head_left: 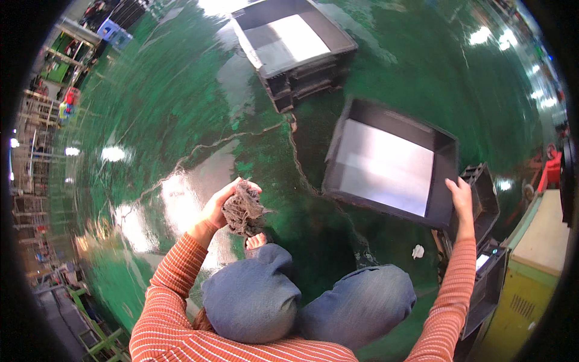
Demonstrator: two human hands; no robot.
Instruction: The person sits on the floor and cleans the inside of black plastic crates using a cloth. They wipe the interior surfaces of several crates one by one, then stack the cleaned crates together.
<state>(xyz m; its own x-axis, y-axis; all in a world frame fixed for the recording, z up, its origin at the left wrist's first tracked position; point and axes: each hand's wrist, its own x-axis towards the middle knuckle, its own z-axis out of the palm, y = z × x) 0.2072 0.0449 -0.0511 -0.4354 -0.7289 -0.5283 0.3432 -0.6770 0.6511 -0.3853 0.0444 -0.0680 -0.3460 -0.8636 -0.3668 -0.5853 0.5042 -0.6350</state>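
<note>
The person crouches on a glossy green floor [181,108], knees in blue denim. The left hand [218,208] has its grip closed round a crumpled grey rag [243,210], frayed and coarse, held above the floor. The right hand [462,196] grips the near corner of a tilted black plastic crate [386,163], rectangular with a shiny base. Another black crate [292,45] lies well apart; a small white scrap [418,251] sits near the right knee.
</note>
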